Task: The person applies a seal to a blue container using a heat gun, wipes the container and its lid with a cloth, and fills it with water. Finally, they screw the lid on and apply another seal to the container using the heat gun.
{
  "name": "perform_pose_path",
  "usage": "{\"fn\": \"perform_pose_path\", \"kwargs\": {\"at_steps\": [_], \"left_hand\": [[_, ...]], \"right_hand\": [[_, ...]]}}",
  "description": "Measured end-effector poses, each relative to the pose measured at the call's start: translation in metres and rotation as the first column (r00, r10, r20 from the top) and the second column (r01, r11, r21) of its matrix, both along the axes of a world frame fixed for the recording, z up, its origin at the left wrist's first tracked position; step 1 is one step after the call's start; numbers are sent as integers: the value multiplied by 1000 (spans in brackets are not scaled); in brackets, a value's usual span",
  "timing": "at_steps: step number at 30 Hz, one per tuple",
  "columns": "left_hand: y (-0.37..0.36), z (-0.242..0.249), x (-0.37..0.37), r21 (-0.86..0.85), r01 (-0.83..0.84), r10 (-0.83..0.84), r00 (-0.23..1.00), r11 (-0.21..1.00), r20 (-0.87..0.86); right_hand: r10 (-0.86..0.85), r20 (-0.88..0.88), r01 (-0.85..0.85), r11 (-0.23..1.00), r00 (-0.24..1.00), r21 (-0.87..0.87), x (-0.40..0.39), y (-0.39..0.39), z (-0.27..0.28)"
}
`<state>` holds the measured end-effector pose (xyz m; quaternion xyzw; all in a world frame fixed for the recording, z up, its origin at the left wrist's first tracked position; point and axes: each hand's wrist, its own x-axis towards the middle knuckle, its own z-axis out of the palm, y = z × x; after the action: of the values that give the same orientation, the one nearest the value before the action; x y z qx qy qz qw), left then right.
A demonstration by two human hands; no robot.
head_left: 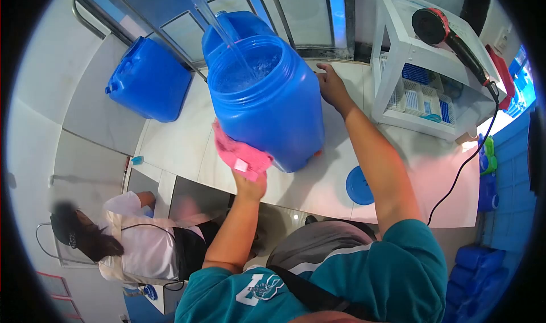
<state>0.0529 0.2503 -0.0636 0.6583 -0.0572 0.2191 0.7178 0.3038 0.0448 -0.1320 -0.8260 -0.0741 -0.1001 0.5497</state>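
Observation:
A large blue container [273, 112] with a wide open mouth stands upright on the tiled counter. A stream of water [219, 27] falls into it, and the water inside is churning. My left hand [250, 178] holds a pink cloth [242, 152] against the container's near left side; the fingers are mostly hidden by the cloth. My right hand [333, 87] is at the container's right side, near its upper edge, with the index finger and thumb apart and nothing visible between them. A round blue lid [359, 185] lies on the counter under my right forearm.
Another blue container [151, 81] stands at the back left. A white shelf unit [398, 67] with small baskets is at the right, a corded heat gun [449, 35] on top. A person [142, 237] is at the lower left. Blue containers [475, 277] are stacked lower right.

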Motion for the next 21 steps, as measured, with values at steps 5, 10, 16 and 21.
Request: {"fn": "perform_pose_path", "kwargs": {"at_steps": [5, 10, 16, 21], "left_hand": [[28, 87, 59, 463, -293, 27, 867, 836, 498], [103, 133, 152, 736, -35, -173, 963, 676, 204], [105, 170, 195, 884, 193, -331, 942, 425, -46], [90, 146, 161, 432, 413, -374, 911, 802, -176]], "right_hand": [[269, 214, -343, 775, 939, 531, -95, -9, 63], [222, 517, -475, 767, 827, 431, -148, 27, 61], [170, 472, -403, 796, 865, 452, -149, 34, 56], [151, 512, -407, 803, 845, 435, -153, 34, 67]]}}
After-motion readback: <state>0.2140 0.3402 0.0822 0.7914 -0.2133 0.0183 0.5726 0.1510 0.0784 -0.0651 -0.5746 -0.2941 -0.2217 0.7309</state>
